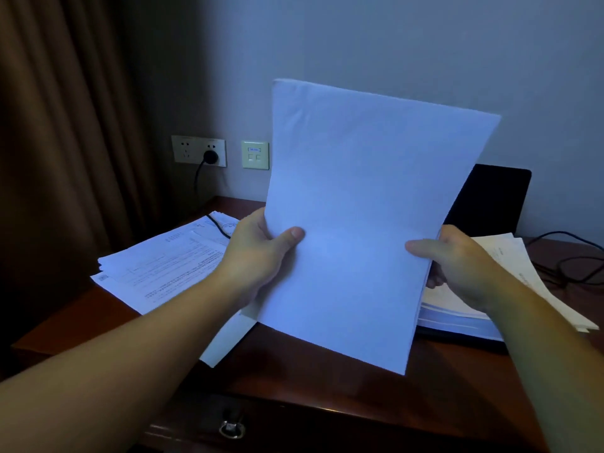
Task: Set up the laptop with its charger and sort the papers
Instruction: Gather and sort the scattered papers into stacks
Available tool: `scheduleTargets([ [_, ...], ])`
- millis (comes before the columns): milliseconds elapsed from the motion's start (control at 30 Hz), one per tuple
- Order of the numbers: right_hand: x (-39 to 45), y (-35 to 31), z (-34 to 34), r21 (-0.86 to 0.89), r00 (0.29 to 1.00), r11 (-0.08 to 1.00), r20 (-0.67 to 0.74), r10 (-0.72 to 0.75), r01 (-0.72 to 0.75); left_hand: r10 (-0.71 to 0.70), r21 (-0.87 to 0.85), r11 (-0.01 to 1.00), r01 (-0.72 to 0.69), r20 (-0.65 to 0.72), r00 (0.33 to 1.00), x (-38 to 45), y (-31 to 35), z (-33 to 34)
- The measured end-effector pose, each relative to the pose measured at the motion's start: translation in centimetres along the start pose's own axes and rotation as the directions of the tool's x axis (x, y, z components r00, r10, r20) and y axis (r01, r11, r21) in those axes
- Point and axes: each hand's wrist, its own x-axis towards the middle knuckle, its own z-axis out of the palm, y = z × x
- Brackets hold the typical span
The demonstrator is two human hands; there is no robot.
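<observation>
A stack of blank white sheets (356,207) stands upright above the dark wooden desk (310,374). My left hand (258,253) grips its left edge, thumb on the front. At the right edge my right hand (457,259) grips it the same way. Printed papers (163,266) lie spread on the desk at the left. More papers (510,276) lie at the right, over a thicker pile (457,318). The open black laptop (490,197) stands behind the held stack, mostly hidden. A black plug (210,156) sits in the wall socket, its cable running down across the left papers.
A brown curtain (65,142) hangs at the left. A second wall plate (255,155) is beside the socket. Black cables (568,256) loop on the desk at the far right. A drawer with a metal ring pull (231,428) is below the desk's front edge.
</observation>
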Motion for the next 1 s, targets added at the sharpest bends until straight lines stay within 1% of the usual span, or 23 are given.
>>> scheduleTargets([
  [100, -0.4, 0.5, -1.0, 0.082, 0.992, 0.988, 0.025, 0.128, -0.129, -0.081, 0.091, 0.993, 0.074, 0.084, 0.993, 1.8, 0.8, 0.2],
  [200, -1.0, 1.7, -1.6, 0.195, 0.974, 0.955, 0.008, 0.227, -0.225, -0.219, 0.171, 0.967, 0.192, 0.162, 0.962, 3.2, 0.9, 1.1],
  [333, -1.9, 3.3, -2.6, 0.329, 0.968, 0.917, -0.033, 0.249, -0.224, -0.400, 0.202, 0.912, 0.357, 0.247, 0.882, 4.2, 1.8, 2.8],
  [467, -2.8, 4.7, -3.8, 0.524, 0.961, 0.833, -0.090, 0.261, -0.177, -0.505, 0.261, 0.861, 0.437, 0.325, 0.800, 4.9, 2.4, 3.5],
  [500, -3.0, 5.0, -4.1, 0.556, 0.959, 0.817, -0.113, 0.259, -0.155, -0.519, 0.251, 0.853, 0.458, 0.321, 0.792, 5.0, 2.4, 3.7],
  [567, -3.3, 5.6, -4.7, 0.593, 0.954, 0.796, -0.151, 0.259, -0.122, -0.526, 0.174, 0.851, 0.496, 0.277, 0.804, 5.1, 2.2, 4.7],
  [633, -3.5, 6.0, -5.0, 0.617, 0.946, 0.781, -0.187, 0.265, -0.097, -0.528, 0.022, 0.844, 0.536, 0.212, 0.822, 5.2, 1.8, 6.2],
  [700, -3.4, 6.4, -4.9, 0.633, 0.928, 0.771, -0.245, 0.280, -0.065, -0.525, -0.105, 0.828, 0.551, 0.201, 0.827, 5.0, 1.5, 7.9],
  [767, -3.2, 6.5, -4.5, 0.629, 0.897, 0.776, -0.318, 0.308, -0.043, -0.503, -0.101, 0.836, 0.539, 0.251, 0.827, 4.4, 1.4, 9.7],
  [867, -2.8, 6.6, -3.7, 0.617, 0.824, 0.786, -0.426, 0.372, -0.036, -0.469, -0.065, 0.857, 0.511, 0.310, 0.827, 3.5, 1.5, 12.2],
  [933, -2.4, 6.6, -3.3, 0.607, 0.782, 0.793, -0.467, 0.413, -0.056, -0.466, -0.097, 0.854, 0.511, 0.292, 0.835, 3.3, 1.7, 13.4],
  [1000, -2.1, 6.8, -3.0, 0.596, 0.754, 0.797, -0.477, 0.452, -0.100, -0.475, -0.141, 0.848, 0.511, 0.225, 0.851, 3.3, 1.9, 14.1],
])
